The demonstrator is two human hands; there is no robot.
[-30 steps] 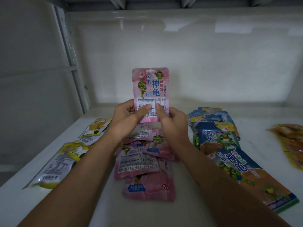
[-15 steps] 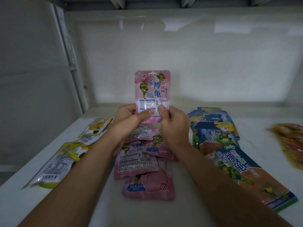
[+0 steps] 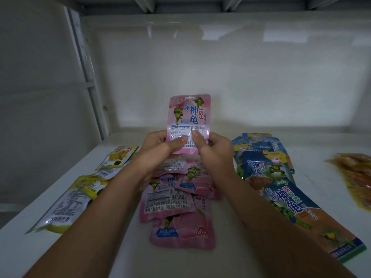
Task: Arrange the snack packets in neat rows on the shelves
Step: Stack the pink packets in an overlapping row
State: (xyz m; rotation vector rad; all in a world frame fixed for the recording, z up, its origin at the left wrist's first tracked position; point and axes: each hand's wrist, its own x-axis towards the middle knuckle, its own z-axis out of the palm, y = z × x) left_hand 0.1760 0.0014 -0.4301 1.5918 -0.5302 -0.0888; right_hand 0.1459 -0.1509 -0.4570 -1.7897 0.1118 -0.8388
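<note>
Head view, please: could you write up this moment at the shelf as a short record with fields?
held item: pink packet, upright, printed side facing the camera
left hand: grips the packet's lower left edge, thumb on its front
right hand: grips its lower right edge, thumb on its front
centre of shelf: loose overlapping pile of pink packets
left side: yellow packets, scattered
right side: blue packets, overlapping
far right: orange packets, blurred
rows: none formed yet

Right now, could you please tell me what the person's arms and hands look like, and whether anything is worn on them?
Both forearms are bare up to the frame's edge, with no sleeves in view. The left hand and right hand wear no gloves; no watch, bracelet or ring is visible. Fingernails are short and unpainted.
</note>
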